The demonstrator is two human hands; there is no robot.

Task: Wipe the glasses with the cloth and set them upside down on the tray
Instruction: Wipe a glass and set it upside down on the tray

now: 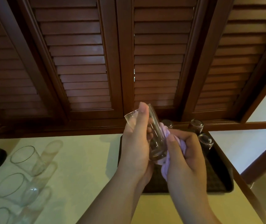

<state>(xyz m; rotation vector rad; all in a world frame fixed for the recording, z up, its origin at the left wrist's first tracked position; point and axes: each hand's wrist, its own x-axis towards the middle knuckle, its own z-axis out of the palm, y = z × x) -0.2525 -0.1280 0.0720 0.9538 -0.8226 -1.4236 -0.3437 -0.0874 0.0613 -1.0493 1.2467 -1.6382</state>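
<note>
Right hand point(184, 152) fingers bunched round cloth point(166, 165); left hand point(135, 143) fingers wrapped round tilted glass point(153, 135), held above tray point(216, 183); inverted glasses point(197, 125) beyond. Risk: smooth wall slipping under rubbing, striking those

i can read no text, label, brand, number or sign anywhere in my view.
</note>
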